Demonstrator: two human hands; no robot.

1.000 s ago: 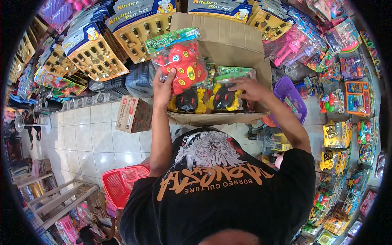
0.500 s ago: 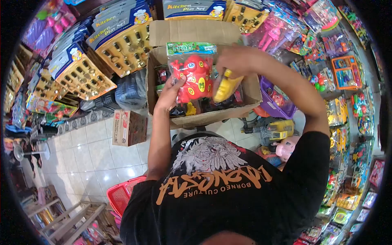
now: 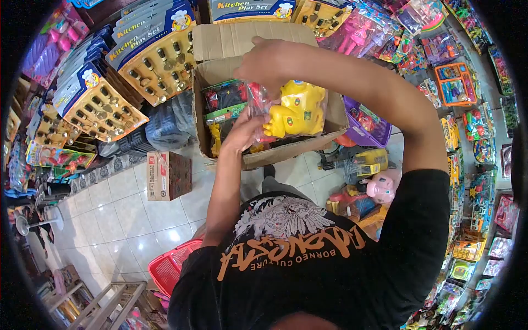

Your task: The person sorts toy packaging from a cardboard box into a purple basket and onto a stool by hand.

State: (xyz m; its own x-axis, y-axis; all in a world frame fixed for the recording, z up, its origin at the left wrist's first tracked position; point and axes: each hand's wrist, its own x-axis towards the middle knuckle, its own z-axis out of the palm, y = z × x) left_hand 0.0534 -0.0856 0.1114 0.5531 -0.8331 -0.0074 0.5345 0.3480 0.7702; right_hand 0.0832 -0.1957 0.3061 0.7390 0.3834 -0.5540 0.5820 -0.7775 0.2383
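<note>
Yellow toy (image 3: 301, 110) in clear wrapping, over the near right part of the open carton (image 3: 275, 157), with your left hand (image 3: 246, 130) grasping it at its left edge. Your right hand (image 3: 267, 65) lies just above, back uppermost; its fingertips are hidden, so you cannot tell whether it grips anything. Beneath that hand a red toy (image 3: 254, 92) shows only in part, beside the yellow one.

Note the obstructions: your right forearm crosses above the carton's far right corner, and your right hand covers part of the raised flap (image 3: 223, 43). The yellow toy conceals much of the carton's right half; to the left, dark packs (image 3: 224, 98) are visible inside.

Surroundings: kitchen sets (image 3: 158, 71) stand in rows beyond the carton and to its left. A purple basket (image 3: 378, 142) adjoins its right side, with a pink toy (image 3: 380, 188) on your near side of that basket. On the tiled floor (image 3: 124, 220), well left of your feet, stands a small box (image 3: 169, 176); a red basket (image 3: 165, 275) sits near your left elbow, partly hidden by your sleeve.
</note>
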